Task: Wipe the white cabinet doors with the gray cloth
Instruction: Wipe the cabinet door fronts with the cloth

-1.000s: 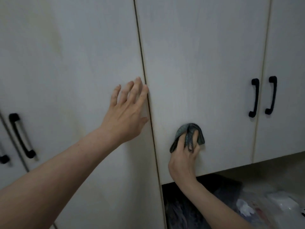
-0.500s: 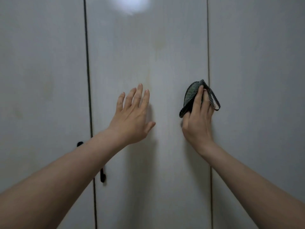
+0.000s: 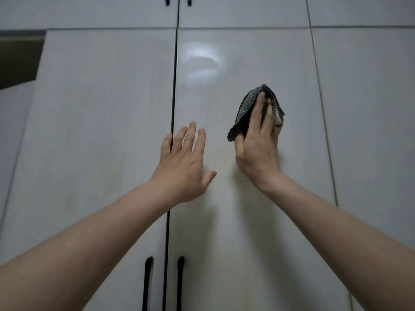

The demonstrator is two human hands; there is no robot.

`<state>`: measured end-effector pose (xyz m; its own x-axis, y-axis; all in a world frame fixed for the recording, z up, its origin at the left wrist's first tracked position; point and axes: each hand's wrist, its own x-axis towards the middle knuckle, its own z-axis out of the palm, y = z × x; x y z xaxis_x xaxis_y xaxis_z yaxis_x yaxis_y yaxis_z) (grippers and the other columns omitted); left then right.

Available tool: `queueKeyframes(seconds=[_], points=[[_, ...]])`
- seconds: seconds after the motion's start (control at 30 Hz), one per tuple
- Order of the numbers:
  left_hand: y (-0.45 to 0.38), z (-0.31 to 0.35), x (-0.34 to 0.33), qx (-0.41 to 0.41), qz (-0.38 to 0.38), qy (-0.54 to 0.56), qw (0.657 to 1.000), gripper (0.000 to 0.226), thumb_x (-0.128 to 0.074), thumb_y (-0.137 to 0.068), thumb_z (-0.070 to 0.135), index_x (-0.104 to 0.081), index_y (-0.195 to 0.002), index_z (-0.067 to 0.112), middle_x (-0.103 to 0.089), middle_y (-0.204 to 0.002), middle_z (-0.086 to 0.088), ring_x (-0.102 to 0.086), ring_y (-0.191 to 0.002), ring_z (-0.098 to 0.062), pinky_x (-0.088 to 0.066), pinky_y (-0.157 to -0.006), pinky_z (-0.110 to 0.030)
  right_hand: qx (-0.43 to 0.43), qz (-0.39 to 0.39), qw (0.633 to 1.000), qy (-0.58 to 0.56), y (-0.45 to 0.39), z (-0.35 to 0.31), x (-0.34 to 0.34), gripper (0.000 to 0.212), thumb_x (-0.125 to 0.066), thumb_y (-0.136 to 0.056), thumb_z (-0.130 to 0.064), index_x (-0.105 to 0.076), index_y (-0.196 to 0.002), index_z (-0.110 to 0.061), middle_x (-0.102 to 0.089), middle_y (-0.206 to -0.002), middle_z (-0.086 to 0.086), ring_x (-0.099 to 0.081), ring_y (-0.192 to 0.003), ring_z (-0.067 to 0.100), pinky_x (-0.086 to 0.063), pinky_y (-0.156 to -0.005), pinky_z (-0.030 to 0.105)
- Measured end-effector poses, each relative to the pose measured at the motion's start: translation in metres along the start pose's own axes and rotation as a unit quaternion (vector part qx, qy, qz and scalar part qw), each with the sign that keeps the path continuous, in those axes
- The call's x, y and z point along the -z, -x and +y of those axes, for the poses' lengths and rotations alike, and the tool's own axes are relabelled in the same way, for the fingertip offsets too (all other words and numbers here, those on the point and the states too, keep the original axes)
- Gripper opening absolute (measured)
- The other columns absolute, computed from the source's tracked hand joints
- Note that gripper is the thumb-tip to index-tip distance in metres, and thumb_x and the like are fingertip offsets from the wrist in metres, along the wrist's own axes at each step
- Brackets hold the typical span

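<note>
Hands: two, both mine, both bare, forearms reaching up from the lower corners of the frame.
Left hand [image 3: 183,167]: fingers straight and spread, palm towards the doors, holding nothing; it sits at centre frame, right over the dark seam between the two middle doors. I can't tell whether the palm actually touches the surface.
Right hand [image 3: 258,149]: just right of centre, fingers extended upward with the cloth threaded among them, thumb tucked against its left edge. I'm gripping it against the door.
Gray cloth [image 3: 246,111]: one, bunched into a soft folded wad with a fine dotted weave, dark gray; its folds drape over my fingertips and one corner hangs down at the left by my thumb. It sits on the door right of the seam, in the middle-right of the frame.
White cabinet doors [image 3: 101,131]: four tall flat panels across the middle band, the outer two only partly in frame, plus a row of upper panels along the top edge. Smooth, pale, faintly streaked finish; narrow seams between them.
Glare [image 3: 202,61]: one soft bright patch on the door above my left hand, so the surface has a slight sheen.
Lower handles [image 3: 148,283]: two, black, slim vertical bars with rounded tops, one on each side of the centre seam at the bottom.
Upper handles [image 3: 166,1]: two black ends only, top centre, cut off by the frame.
</note>
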<state>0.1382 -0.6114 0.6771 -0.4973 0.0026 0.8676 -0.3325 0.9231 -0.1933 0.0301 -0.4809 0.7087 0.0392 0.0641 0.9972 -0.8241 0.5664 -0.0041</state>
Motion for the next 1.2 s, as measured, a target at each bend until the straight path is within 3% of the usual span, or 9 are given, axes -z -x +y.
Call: queueKeyframes(seconds=[0.37, 0.5, 0.73, 0.83, 0.93, 1.07, 1.2], points=[[-0.059, -0.027, 0.017, 0.04, 0.101, -0.026, 0.994, 0.081, -0.035, -0.098, 0.05, 0.01, -0.154, 0.013, 0.015, -0.162, -0.007, 0.014, -0.149, -0.023, 0.008, -0.12, -0.044, 0.077, 0.052, 0.995, 0.04, -0.096, -0.021, -0.022, 0.078, -0.047, -0.094, -0.02, -0.001, -0.154, -0.002, -0.011, -0.157, 0.027, -0.013, -0.144, 0.044, -0.012, -0.118, 0.043], [-0.073, -0.031, 0.02, 0.045, 0.127, -0.041, 0.99, 0.075, -0.033, -0.099, 0.045, 0.006, -0.155, 0.013, 0.012, -0.163, -0.005, 0.012, -0.149, -0.021, 0.008, -0.12, -0.043, 0.078, 0.047, 0.995, 0.044, -0.124, -0.027, -0.035, 0.08, -0.046, -0.095, -0.021, 0.005, -0.154, -0.003, -0.006, -0.159, 0.024, -0.005, -0.146, 0.042, -0.012, -0.118, 0.042], [-0.101, -0.049, 0.024, 0.071, 0.136, -0.021, 0.988, 0.07, -0.032, -0.1, 0.038, 0.003, -0.155, 0.012, 0.008, -0.164, -0.005, 0.007, -0.149, -0.022, 0.004, -0.12, -0.043, 0.075, -0.024, 0.996, 0.033, -0.158, -0.042, -0.055, 0.083, -0.045, -0.092, -0.026, 0.006, -0.155, -0.007, -0.007, -0.16, 0.019, 0.0, -0.149, 0.034, -0.008, -0.12, 0.04], [-0.108, -0.056, 0.023, 0.068, 0.144, -0.01, 0.987, 0.069, -0.032, -0.099, 0.037, 0.0, -0.156, 0.013, 0.004, -0.164, -0.003, 0.0, -0.149, -0.024, -0.001, -0.12, -0.044, 0.047, -0.087, 0.995, 0.008, -0.169, -0.044, -0.067, 0.075, -0.043, -0.091, -0.027, -0.007, -0.155, -0.01, -0.02, -0.157, 0.017, -0.01, -0.147, 0.033, -0.014, -0.119, 0.043], [-0.115, -0.067, 0.013, 0.054, 0.136, -0.001, 0.989, 0.069, -0.033, -0.099, 0.04, -0.003, -0.156, 0.014, 0.0, -0.164, -0.003, -0.004, -0.148, -0.026, -0.004, -0.119, -0.044, 0.062, -0.121, 0.989, 0.06, -0.175, -0.046, -0.09, 0.063, -0.036, -0.094, -0.034, -0.022, -0.152, -0.013, -0.029, -0.154, 0.019, -0.018, -0.145, 0.035, -0.015, -0.12, 0.043], [-0.119, -0.073, 0.001, 0.023, 0.157, 0.0, 0.987, 0.069, -0.035, -0.097, 0.047, -0.01, -0.155, 0.017, -0.007, -0.164, 0.001, -0.008, -0.147, -0.026, -0.006, -0.119, -0.043, 0.096, -0.134, 0.979, 0.118, -0.183, -0.041, -0.107, 0.064, -0.023, -0.098, -0.044, -0.01, -0.156, -0.022, -0.011, -0.163, 0.015, -0.002, -0.151, 0.028, -0.004, -0.123, 0.042], [-0.12, -0.073, -0.008, -0.012, 0.176, -0.016, 0.984, 0.072, -0.035, -0.096, 0.05, -0.01, -0.155, 0.018, -0.008, -0.163, 0.0, -0.01, -0.145, -0.026, -0.005, -0.118, -0.043, 0.095, -0.136, 0.975, 0.145, -0.186, -0.024, -0.098, 0.063, -0.021, -0.099, -0.049, -0.01, -0.157, -0.026, 0.002, -0.165, 0.007, 0.005, -0.151, 0.023, 0.001, -0.123, 0.04]])
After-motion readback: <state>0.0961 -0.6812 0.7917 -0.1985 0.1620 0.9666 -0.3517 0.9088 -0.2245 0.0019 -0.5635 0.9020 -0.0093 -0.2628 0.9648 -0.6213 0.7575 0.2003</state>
